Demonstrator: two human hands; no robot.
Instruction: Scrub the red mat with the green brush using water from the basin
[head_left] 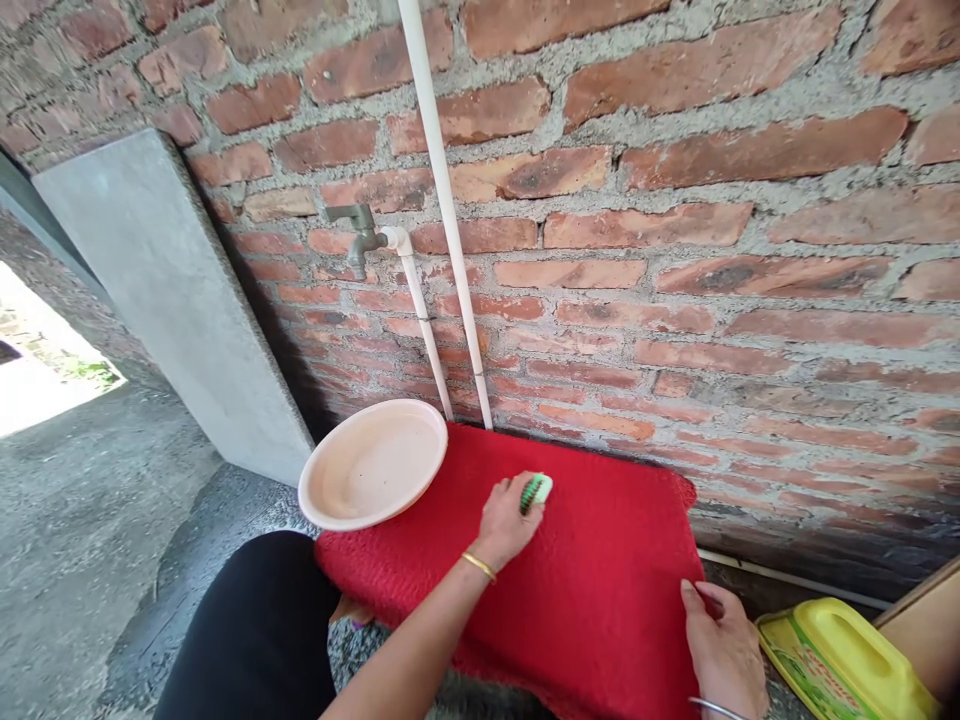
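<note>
Left hand point(510, 522): fingers closed around a small green-and-white brush point(543, 489), which is located over the middle of a red cloth point(600, 560). The brush is tilted, bristles turned toward the fingers; whether any bristles meet the cloth cannot be determined.

Right hand point(724, 640): positioned at the cloth's right edge, thumb and forefinger slightly apart at the tips. Whether the edge is pinched between them or merely touched cannot be told.

Risk one: the cloth could slide or bunch under a hard stroke. Cause: its edges show no fastening, and the right hand's hold is unconfirmed. What supports the cloth is hidden beneath it.

Risk two: the pale basin point(375, 478) stands at the cloth's left end, its rim reaching past the edge. A tug on the cloth, or a knock from the knee point(259, 610) close by, could tip it. Its contents, if any, cannot be confirmed.

Risk three: the brush is small and mostly covered by the hand; a loose or wet grip could let it turn or slip out.

Risk four: a yellow jug point(847, 660) stands just beside the right hand, where an outward sweep could strike it.
</note>
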